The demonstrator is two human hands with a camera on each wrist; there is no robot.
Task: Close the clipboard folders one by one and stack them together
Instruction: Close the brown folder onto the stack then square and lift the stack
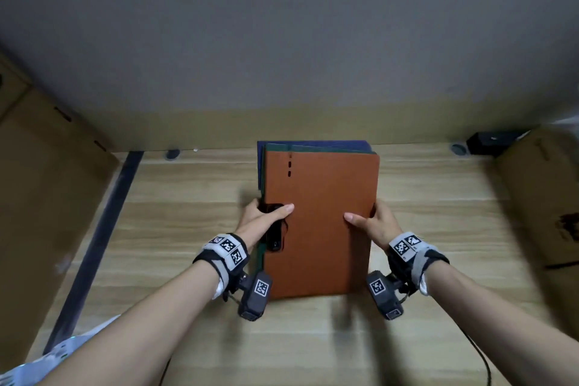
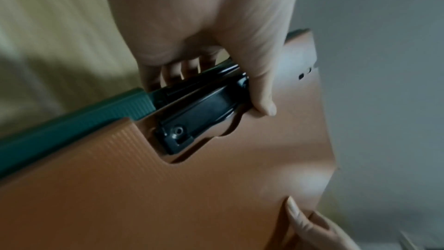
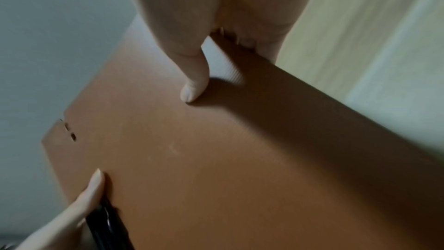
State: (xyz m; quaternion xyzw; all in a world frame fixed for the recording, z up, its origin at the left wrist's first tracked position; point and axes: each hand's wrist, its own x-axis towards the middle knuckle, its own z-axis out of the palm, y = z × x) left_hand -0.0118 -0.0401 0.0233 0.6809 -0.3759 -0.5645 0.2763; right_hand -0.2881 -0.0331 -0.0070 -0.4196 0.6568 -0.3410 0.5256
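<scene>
Head view shows the orange folder (image 1: 322, 222) closed on top of a green folder (image 1: 329, 148) and a blue folder (image 1: 313, 143), stacked on the wooden table (image 1: 188, 197). The left hand (image 1: 263, 218) grips the stack's left edge at the black clip (image 1: 275, 238), thumb on top. The right hand (image 1: 374, 222) grips the right edge, thumb on the cover.

Head overhead; wrists close, sharing orange folder (image 1: 319, 222)
</scene>
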